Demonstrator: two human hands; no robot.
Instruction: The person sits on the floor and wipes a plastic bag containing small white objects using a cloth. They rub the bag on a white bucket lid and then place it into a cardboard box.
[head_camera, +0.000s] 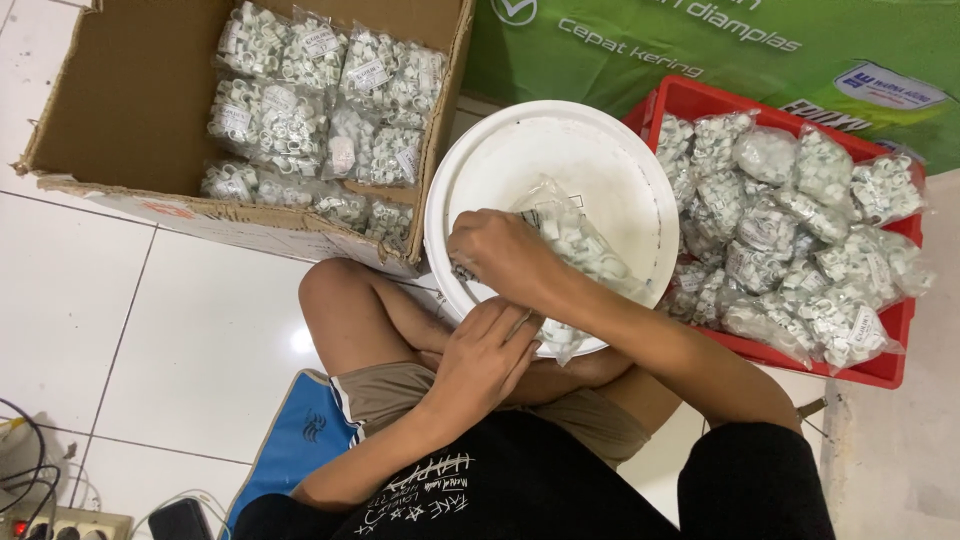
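A clear plastic bag of small white ring-shaped parts (585, 250) lies across a round white bucket (540, 150) that stands between my knees. My right hand (500, 255) reaches over the bucket's near side and closes on one end of the bag. Just below the rim, my left hand (485, 355) has its fingers curled at the bag's lower end (558, 338). How firmly the left fingers grip is partly hidden by the right forearm.
An open cardboard box (120, 130) at the upper left holds several similar filled bags (320, 100). A red plastic crate (880, 365) on the right is piled with more bags. A green banner (700, 40) lies behind. A blue mat (295, 440), power strip (60, 520) and cables sit at the lower left.
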